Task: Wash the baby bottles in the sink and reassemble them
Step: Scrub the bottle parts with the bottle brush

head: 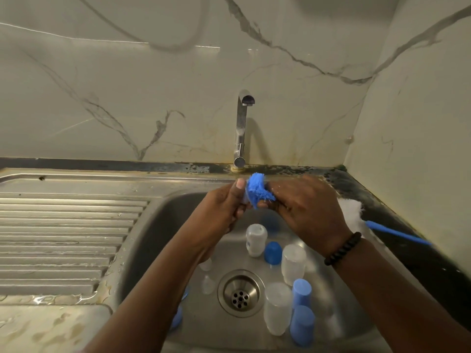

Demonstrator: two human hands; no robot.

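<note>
Head view: both hands meet just above the back rim of the sink (142,225), right in front of the tap (240,128). The left hand (224,207) pinches a small pale part (245,197), thumb on top; whether it is a teat or a ring I cannot tell. The right hand (305,207) has its fingers curled round a blue brush head (258,191) pressed against that part. This looks like the scrubbing step, with no water seen running from the tap.

Below the hands, in the sink around the drain (240,293), lie the rest: clear bottles (256,239) standing or tipped, blue caps (273,252) beside them, and small clear teats (207,284) left of the drain. All are apart, none reassembled. Right of the sink, a second brush (377,225) with white bristles and a blue handle rests on the dark surface.

Next would probably be rinsing: that calls for a free hand to open the tap while keeping hold of the slippery wet part.
</note>
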